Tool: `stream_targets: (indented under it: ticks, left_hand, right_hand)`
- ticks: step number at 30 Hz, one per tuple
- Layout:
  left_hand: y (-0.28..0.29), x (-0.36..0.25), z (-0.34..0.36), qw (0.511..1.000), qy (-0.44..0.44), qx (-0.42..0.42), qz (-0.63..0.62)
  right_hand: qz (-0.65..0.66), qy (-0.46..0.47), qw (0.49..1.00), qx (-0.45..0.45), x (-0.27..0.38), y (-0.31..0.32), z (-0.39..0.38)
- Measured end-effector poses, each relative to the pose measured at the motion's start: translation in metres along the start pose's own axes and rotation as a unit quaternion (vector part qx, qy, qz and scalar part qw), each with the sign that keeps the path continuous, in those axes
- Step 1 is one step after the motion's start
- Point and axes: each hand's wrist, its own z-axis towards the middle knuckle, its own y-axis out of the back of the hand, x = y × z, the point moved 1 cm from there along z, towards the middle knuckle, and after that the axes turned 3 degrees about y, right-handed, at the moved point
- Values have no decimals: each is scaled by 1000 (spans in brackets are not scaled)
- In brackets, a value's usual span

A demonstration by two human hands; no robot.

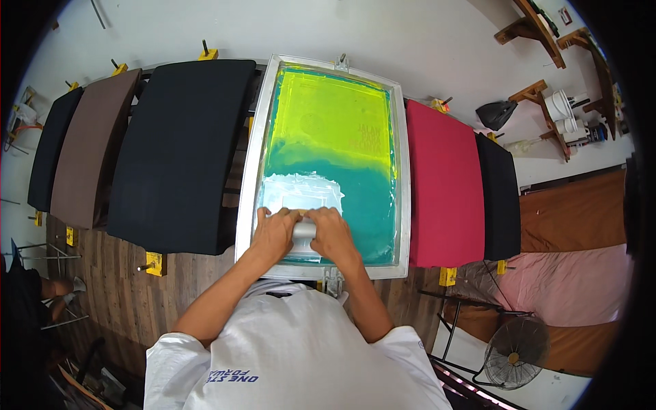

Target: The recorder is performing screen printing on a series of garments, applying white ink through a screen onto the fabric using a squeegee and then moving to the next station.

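Observation:
A screen-printing frame (403, 205) with a pale metal rim lies in front of me. Its mesh is yellow-green at the far part and teal (369, 219) at the near part. White ink (290, 184) covers a patch at the near left of the mesh. Both my hands grip a squeegee (305, 229) with a silvery body, close to the frame's near end. My left hand (275, 236) is closed round its left side, my right hand (331, 236) round its right side. The squeegee's blade is hidden beneath my hands.
Fabric-covered boards flank the frame: black (181, 157) and brown (96, 150) to the left, red (445, 184) and black (499, 198) to the right. Yellow clamps (156, 264) stick out at their ends. A fan (514, 355) stands at the lower right, and wooden shelves (543, 113) hang at the upper right.

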Motion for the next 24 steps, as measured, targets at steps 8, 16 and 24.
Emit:
stream_targets:
  ticks: [8,16,24]
  left_hand:
    - [-5,-14,-54,999,2,48,-11]
    - [19,-12,-8,997,-2,71,-30]
    - [-21,-10,-67,999,-36,8,15]
  right_hand:
    - [15,-40,999,20,23,-3,-51]
    - [-40,-38,997,53,9,14,-11]
    - [-15,-38,999,-26,24,-20,-69]
